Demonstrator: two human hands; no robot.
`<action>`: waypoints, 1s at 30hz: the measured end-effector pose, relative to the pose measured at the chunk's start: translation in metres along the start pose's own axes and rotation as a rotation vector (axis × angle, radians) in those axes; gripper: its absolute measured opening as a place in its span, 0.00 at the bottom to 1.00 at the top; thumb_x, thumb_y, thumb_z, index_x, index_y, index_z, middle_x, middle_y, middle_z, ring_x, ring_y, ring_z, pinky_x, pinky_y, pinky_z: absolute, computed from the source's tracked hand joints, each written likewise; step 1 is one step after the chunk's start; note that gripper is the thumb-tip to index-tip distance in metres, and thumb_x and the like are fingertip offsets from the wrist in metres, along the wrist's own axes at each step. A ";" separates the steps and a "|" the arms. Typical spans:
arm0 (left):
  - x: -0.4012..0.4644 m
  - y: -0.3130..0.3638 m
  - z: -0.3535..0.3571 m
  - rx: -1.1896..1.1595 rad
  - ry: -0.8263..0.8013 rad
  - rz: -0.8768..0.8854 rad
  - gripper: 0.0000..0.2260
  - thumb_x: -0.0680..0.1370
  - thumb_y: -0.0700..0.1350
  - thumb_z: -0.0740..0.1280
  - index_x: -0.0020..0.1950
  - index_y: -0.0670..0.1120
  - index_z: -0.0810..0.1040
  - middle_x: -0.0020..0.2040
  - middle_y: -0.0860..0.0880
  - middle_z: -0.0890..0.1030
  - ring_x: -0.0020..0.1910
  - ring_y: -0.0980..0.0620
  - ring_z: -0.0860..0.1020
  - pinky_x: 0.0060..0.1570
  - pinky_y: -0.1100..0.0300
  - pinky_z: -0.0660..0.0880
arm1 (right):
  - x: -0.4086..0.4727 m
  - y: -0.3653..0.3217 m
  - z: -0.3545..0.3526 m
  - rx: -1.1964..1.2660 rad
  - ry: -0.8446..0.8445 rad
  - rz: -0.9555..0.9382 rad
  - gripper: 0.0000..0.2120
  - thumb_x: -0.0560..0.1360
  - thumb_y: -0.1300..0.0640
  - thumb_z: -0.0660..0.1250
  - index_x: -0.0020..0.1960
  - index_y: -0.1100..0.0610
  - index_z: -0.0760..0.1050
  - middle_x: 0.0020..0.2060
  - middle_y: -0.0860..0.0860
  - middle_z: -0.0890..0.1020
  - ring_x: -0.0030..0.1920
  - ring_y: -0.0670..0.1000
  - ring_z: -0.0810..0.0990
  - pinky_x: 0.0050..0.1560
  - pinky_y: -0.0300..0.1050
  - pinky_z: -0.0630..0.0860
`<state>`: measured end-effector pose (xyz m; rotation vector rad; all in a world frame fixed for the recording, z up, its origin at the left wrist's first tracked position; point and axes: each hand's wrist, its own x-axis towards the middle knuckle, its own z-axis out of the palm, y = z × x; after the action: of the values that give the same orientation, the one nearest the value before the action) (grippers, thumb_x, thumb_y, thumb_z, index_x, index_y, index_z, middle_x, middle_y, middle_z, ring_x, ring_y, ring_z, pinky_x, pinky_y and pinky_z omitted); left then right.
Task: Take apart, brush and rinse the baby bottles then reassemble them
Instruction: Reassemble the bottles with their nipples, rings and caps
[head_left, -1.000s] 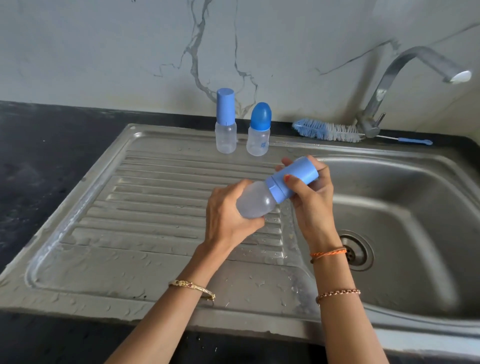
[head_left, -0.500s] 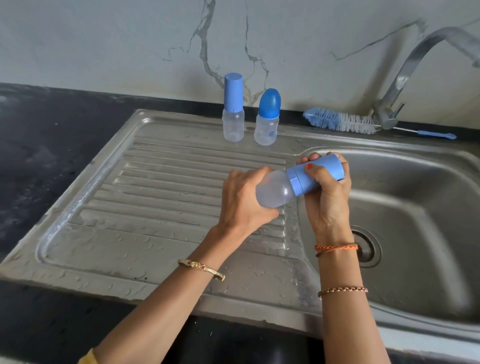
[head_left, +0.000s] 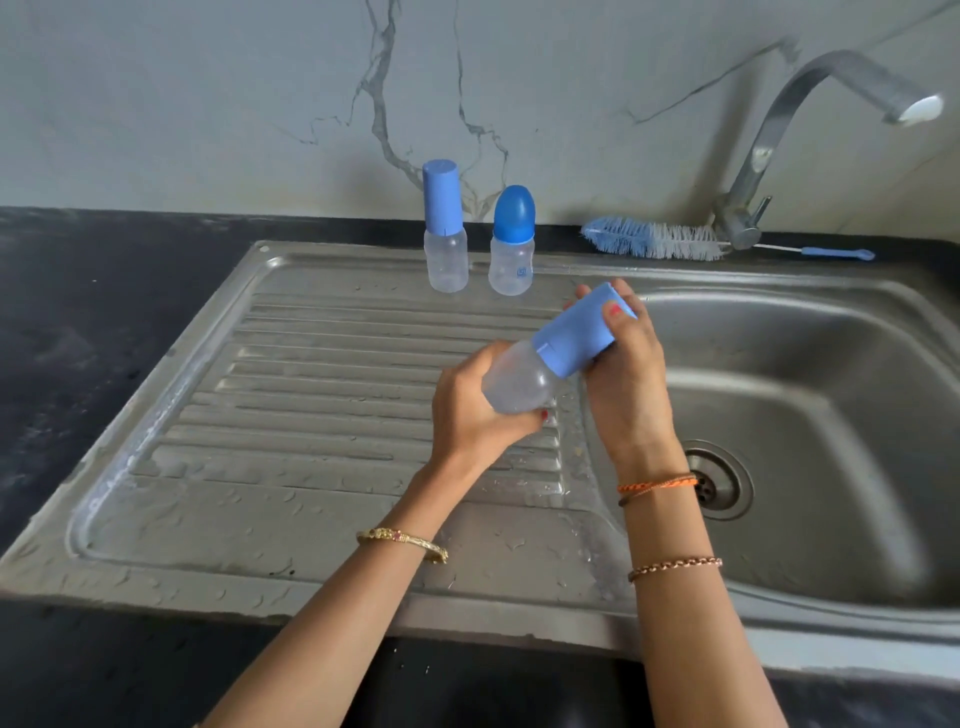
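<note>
While the held baby bottle (head_left: 519, 382) tilts above the sink's drainboard (head_left: 311, 415), the left hand (head_left: 470, 410) wraps its fingers around the clear body and the right hand (head_left: 626, 374) clamps the blue cap (head_left: 574, 332). Two capped bottles (head_left: 444, 228) (head_left: 511, 241) stand upright behind; a brush (head_left: 649, 240) lies beside the faucet (head_left: 769, 150).

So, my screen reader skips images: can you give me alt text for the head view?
Two hands hold a capped baby bottle tilted over a steel sink: left hand on its clear body, right hand around its blue cap. Two more capped bottles and a bottle brush sit behind.
</note>
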<state>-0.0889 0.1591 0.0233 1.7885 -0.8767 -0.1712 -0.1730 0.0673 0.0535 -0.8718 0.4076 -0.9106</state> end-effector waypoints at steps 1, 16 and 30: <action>-0.004 0.000 0.000 -0.022 -0.016 -0.025 0.24 0.54 0.48 0.74 0.49 0.47 0.78 0.39 0.46 0.81 0.38 0.45 0.77 0.38 0.54 0.75 | -0.002 0.001 0.000 -0.067 -0.023 0.000 0.26 0.65 0.56 0.69 0.62 0.54 0.68 0.53 0.53 0.78 0.51 0.45 0.80 0.51 0.41 0.77; 0.002 -0.018 -0.035 -0.408 -0.187 -0.121 0.24 0.66 0.65 0.63 0.59 0.58 0.68 0.63 0.45 0.72 0.63 0.50 0.72 0.62 0.54 0.71 | -0.025 0.031 0.008 -0.488 -0.445 0.119 0.21 0.78 0.60 0.58 0.70 0.60 0.64 0.59 0.54 0.77 0.58 0.47 0.77 0.61 0.43 0.74; 0.102 -0.087 -0.094 -0.228 -0.020 -0.063 0.19 0.76 0.35 0.65 0.67 0.41 0.69 0.63 0.43 0.75 0.61 0.48 0.74 0.62 0.56 0.73 | 0.068 0.109 0.099 -0.950 -0.145 -0.069 0.16 0.76 0.65 0.64 0.63 0.59 0.74 0.55 0.54 0.81 0.53 0.48 0.79 0.56 0.38 0.75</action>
<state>0.0741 0.1786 0.0155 1.6040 -0.7823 -0.3179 -0.0148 0.0937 0.0293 -1.8146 0.7027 -0.6880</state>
